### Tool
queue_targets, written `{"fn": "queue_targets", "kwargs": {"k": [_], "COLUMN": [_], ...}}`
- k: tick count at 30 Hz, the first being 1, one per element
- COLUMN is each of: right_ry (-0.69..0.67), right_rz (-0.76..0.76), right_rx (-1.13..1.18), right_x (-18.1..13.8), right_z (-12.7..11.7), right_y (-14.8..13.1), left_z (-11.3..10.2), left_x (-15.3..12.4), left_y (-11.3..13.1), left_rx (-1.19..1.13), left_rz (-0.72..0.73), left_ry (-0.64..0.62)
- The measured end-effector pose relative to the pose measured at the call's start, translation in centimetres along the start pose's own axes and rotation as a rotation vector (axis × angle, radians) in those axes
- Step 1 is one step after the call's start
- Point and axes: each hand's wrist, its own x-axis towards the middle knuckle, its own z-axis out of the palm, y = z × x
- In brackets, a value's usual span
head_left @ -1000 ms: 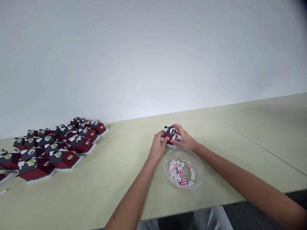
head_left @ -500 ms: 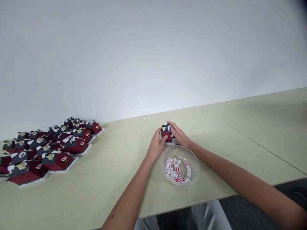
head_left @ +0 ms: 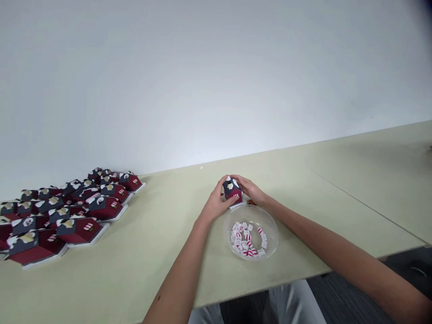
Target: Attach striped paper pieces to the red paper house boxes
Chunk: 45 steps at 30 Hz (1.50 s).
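**Layout log, head view**

You held the small card house (head_left: pixel 232 189) between your left hand (head_left: pixel 214 203) and your right hand (head_left: pixel 248 189), with your left hand on its near-left side and your right on its far-right side. The house was just behind the rim of the bowl (head_left: pixel 276 231), which sat on the table (head_left: pixel 168 265) in front of your hands. Small paper pieces (head_left: pixel 243 240) lay inside the bowl. Well to your left, on the same table, lay a tight cluster of finished-looking card houses (head_left: pixel 67 216), side by side. A wall (head_left: pixel 216 90) stood behind the table. A seam (head_left: pixel 364 211) crossed the tabletop to your right. Your legs (head_left: pixel 297 303) showed below the table's front edge.
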Motion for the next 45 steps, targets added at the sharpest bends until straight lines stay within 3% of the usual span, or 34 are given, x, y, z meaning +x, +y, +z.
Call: {"fn": "queue_targets", "kwargs": {"k": [3, 5, 8, 11, 17, 28, 32, 38, 45], "right_ry": [-0.019, -0.089, -0.253, -0.331, -0.425, -0.213, -0.115, 0.196, 0.267], "right_rz": [-0.022, -0.008, 0.114, 0.204, 0.305, 0.255, 0.202, 0.058, -0.026], "right_rx": [-0.166, -0.436, -0.906, -1.093, -1.03, -0.903, -0.688, -0.215, -0.115], "right_x": [-0.3, -0.7, -1.2, -1.7, -2.2, -1.6, -1.4, -0.4, 0.1], "right_z": [-1.5, -3.3, -5.4, -5.7, -3.6, -4.1, -3.6, -1.3, 0.7], "right_y": [-0.9, -1.6, -2.6, -3.5, -4.2, -2.8, -2.3, -2.0, -1.5], "left_z": [-0.2, -0.8, -2.0, -3.1, -3.6, -3.1, -3.1, -2.4, -1.2], "left_x": [0.1, 0.0, -0.2, -0.4, -0.3, -0.2, -0.2, 0.0, 0.3], "left_y": [-0.4, -0.9, -1.6, -1.7, -1.2, -0.9, -0.8, -1.0, -0.8], "left_rx": [0.007, 0.022, 0.035, 0.034, 0.034, 0.003, -0.02, -0.081, -0.121], "left_rz": [0.0, -0.008, -0.035, -0.08, -0.143, -0.132, -0.124, -0.109, -0.061], "left_ry": [0.049, 0.093, 0.105, 0.103, 0.094, 0.098, 0.103, 0.066, -0.007]}}
